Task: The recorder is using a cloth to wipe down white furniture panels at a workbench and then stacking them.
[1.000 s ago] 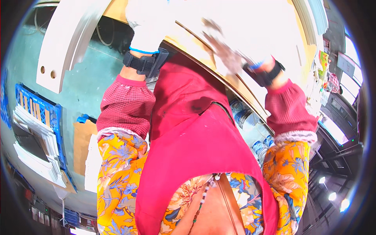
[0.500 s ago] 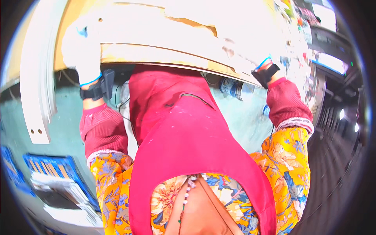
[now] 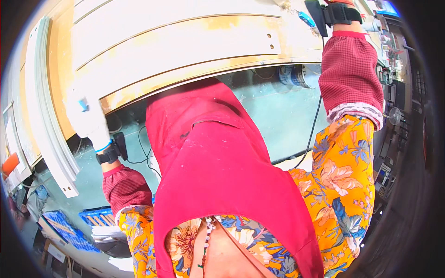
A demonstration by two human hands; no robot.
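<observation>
My left hand [image 3: 85, 113], in a white glove with a blue mark on it, is at the near edge of the wooden bench [image 3: 134, 90]. It lies between a stack of long white slats [image 3: 44, 106] and the flat white boards [image 3: 176, 46]. Glare and blur hide its fingers, so its grip does not show. My right arm reaches to the far right of the bench. Only its wrist, with a black strap [image 3: 343, 15], shows at the top edge; the hand is cut off. Two small holes mark the right end of the nearest white board.
The white slats jut over the bench's near edge at the left. Under the bench stand blue-and-white tubs [image 3: 296, 75], and a black cable [image 3: 315, 125] hangs at the right. Blue crates [image 3: 69, 231] rest on the floor at lower left. Small items clutter the bench's right end.
My right arm has reached up and away, taking the hand out of view. My left hand sits lower in the picture. The view has shifted, and the boards show more clearly with less glare.
</observation>
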